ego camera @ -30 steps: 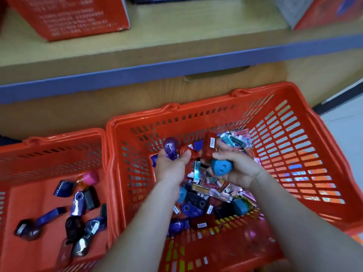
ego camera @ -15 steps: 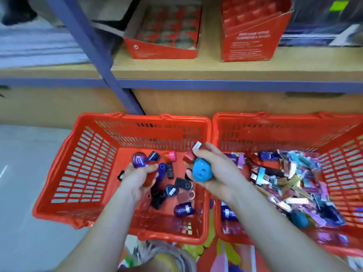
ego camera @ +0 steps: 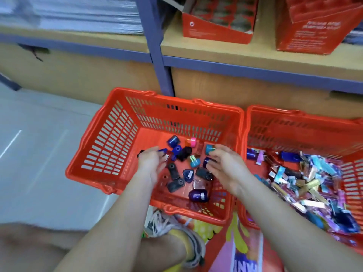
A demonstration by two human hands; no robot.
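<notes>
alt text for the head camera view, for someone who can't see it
A person's left hand and right hand hover open over an orange basket scattered with small pencil sharpeners in blue, purple, black and teal. To its right a second orange basket is heaped with small shiny packets, and red cartons stand on a shelf behind.

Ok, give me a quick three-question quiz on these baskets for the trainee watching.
1. True or false: the left hand and the right hand both hover above the left basket.
2. Which holds more items? A: left basket. B: right basket.
3. Fill in: the pink-capped sharpener lies near the left basket's ___ wall (far or near).
Key: 1 true; 2 B; 3 far.
</notes>
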